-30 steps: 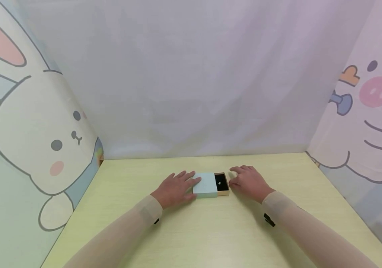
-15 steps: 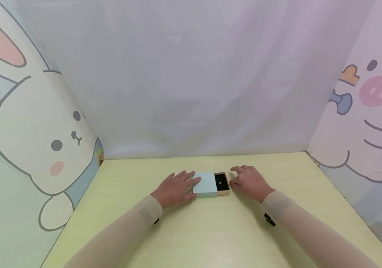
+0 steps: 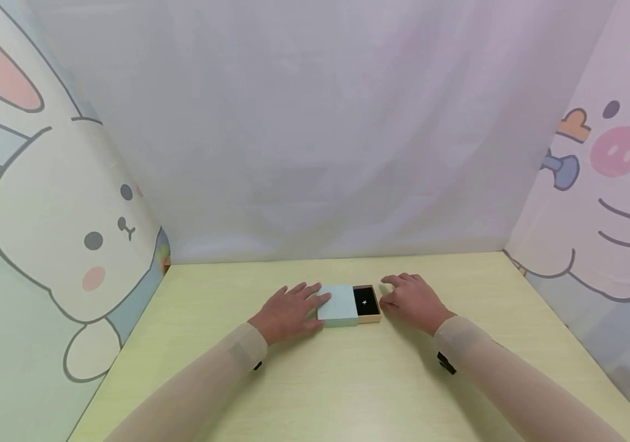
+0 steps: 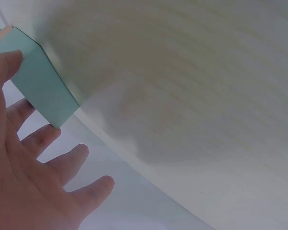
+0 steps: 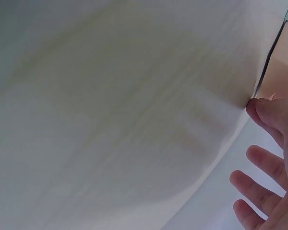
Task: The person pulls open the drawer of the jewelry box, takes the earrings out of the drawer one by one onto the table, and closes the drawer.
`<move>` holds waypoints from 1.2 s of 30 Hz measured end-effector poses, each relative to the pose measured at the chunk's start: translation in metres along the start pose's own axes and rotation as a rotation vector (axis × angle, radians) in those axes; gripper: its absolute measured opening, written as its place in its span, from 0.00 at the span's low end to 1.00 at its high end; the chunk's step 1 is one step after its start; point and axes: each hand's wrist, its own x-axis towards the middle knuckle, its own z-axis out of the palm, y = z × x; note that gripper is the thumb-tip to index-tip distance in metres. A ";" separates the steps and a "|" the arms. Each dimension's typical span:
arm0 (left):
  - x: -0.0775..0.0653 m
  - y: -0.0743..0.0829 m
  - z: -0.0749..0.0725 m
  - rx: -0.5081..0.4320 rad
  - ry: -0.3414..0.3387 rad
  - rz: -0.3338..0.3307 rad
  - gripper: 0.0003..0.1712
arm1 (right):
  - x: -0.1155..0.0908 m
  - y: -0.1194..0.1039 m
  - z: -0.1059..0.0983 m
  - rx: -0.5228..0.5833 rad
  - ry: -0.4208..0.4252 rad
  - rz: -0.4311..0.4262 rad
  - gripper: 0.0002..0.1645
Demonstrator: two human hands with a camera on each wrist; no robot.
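Note:
A flat jewelry box with a pale mint sleeve (image 3: 339, 305) lies on the table. Its tan drawer (image 3: 369, 318) sticks out on the right, showing a black lining with a small silvery star-like piece (image 3: 365, 302) on it. My left hand (image 3: 287, 313) holds the sleeve's left end, thumb on the near side (image 4: 38, 81) and index finger across the top. The other fingers are spread. At the drawer's outer end, my right hand (image 3: 411, 301) pinches a small tab (image 5: 272, 97) with thumb and index finger; the tab is mostly hidden. Its remaining fingers are held apart from the box.
The pale wooden table (image 3: 326, 380) reaches a light cloth backdrop (image 3: 337, 135) behind the box. Side panels with a cartoon rabbit (image 3: 72, 233) on the left and another cartoon figure (image 3: 597, 202) on the right border the table.
The drawer has slid very slightly further right out of the sleeve, with the right hand moving along. The left hand and the sleeve stay in place.

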 end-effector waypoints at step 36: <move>0.000 0.000 0.001 -0.008 0.037 0.020 0.40 | -0.003 0.003 0.000 0.003 0.010 0.004 0.04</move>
